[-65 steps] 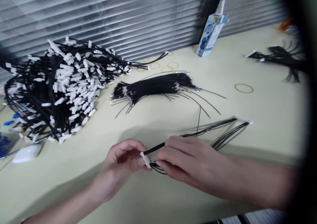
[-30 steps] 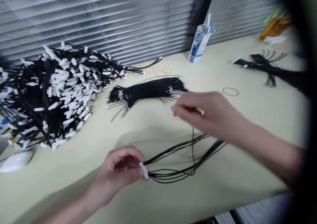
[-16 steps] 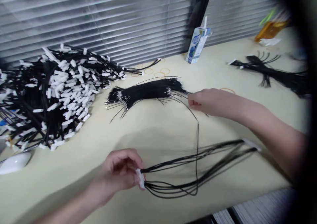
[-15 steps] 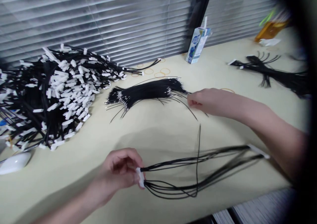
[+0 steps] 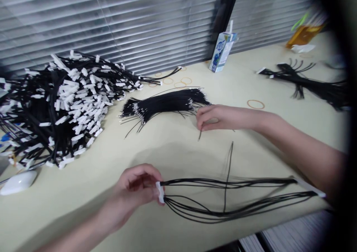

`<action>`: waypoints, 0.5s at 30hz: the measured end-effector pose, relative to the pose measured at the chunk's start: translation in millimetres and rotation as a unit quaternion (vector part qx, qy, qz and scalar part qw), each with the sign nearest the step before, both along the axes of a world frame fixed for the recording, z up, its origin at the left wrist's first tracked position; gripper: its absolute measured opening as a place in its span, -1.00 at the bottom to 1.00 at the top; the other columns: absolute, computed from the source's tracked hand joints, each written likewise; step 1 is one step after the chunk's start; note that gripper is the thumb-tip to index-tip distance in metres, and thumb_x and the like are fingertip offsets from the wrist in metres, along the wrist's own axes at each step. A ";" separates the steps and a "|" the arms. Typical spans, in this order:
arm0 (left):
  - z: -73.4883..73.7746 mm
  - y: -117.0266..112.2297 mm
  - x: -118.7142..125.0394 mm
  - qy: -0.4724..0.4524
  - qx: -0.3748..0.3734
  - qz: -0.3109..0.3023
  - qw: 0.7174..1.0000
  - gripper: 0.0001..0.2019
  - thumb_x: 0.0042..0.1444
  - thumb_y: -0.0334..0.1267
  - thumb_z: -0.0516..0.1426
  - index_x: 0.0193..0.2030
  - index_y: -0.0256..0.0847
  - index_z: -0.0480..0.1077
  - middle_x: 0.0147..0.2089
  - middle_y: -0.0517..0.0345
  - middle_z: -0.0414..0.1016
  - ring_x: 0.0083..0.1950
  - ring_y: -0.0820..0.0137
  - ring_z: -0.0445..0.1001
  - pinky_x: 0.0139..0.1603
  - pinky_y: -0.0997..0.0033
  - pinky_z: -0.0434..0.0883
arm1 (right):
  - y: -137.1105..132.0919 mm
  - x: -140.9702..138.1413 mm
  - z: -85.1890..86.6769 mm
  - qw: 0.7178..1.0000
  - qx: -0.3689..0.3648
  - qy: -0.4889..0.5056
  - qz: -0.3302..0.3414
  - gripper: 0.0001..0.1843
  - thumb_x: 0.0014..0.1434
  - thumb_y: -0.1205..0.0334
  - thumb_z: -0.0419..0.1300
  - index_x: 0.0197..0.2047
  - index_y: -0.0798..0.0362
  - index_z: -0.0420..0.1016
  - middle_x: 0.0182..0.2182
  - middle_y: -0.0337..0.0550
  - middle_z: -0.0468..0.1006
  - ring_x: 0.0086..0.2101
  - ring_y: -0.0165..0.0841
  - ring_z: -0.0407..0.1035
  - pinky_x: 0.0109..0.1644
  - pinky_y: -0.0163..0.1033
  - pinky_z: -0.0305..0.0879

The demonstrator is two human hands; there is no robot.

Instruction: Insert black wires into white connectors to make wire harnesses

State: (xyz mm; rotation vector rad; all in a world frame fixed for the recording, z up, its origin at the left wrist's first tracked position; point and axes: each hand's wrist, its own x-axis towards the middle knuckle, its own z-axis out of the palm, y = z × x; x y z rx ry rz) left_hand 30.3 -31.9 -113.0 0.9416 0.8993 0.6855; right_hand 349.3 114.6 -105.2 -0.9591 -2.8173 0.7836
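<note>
Left hand (image 5: 136, 187) pinches white connector (image 5: 160, 191) of wire harness (image 5: 237, 211), which lies flat on table (image 5: 178, 151), well in front of loose wire bundle (image 5: 167, 102), toward the person. Right hand (image 5: 223, 117), just beside the bundle's right end, has fingertips closed on single wire (image 5: 200, 134). Harness looks light, floppy and tangle-prone. Best held at the rigid connector, not the thin leads.

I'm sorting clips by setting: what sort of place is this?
Likely an office desk used for wire assembly: a heap of black wires with white plugs, a bundle of loose wires, window blinds behind.
</note>
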 end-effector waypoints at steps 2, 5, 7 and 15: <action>1.8 0.5 1.9 -0.001 -0.010 0.015 1.000 -0.90 0.04 -0.37 0.24 -0.26 -0.21 0.48 -0.39 0.17 0.48 -0.36 0.50 0.48 -0.30 0.55 0.47 | -4.3 -10.4 -4.6 0.999 0.036 0.019 0.009 -0.65 0.24 0.01 -0.03 -0.20 0.05 0.47 -0.14 -0.17 0.40 -0.11 -0.50 0.25 -0.01 -0.38 0.16; 1.6 1.3 3.9 -0.002 -0.015 0.036 0.999 -0.88 0.05 -0.37 0.24 -0.24 -0.19 0.48 -0.35 0.16 0.50 -0.33 0.49 0.48 -0.28 0.55 0.48 | -10.4 -21.5 -10.4 0.995 0.085 0.036 0.024 -0.64 0.27 0.02 -0.06 -0.16 0.04 0.47 -0.13 -0.17 0.40 -0.08 -0.50 0.22 0.04 -0.36 0.11; 0.1 1.6 4.6 -0.001 -0.016 0.050 0.999 -0.87 0.07 -0.38 0.23 -0.21 -0.17 0.48 -0.31 0.15 0.51 -0.29 0.49 0.48 -0.26 0.56 0.48 | -13.3 -26.2 -13.1 0.993 0.110 0.038 0.032 -0.62 0.29 0.03 -0.10 -0.12 0.03 0.45 -0.14 -0.17 0.40 -0.09 -0.50 0.21 0.04 -0.36 0.10; 2.1 2.2 9.2 0.028 -0.026 0.097 0.995 -0.86 0.05 -0.32 0.25 -0.21 -0.15 0.49 -0.25 0.13 0.50 -0.21 0.46 0.47 -0.21 0.56 0.49 | -22.1 -37.6 -21.8 0.985 0.169 0.030 -0.004 -0.64 0.29 0.07 -0.11 -0.26 0.14 0.37 -0.28 -0.11 0.40 -0.18 -0.44 0.22 -0.03 -0.28 0.10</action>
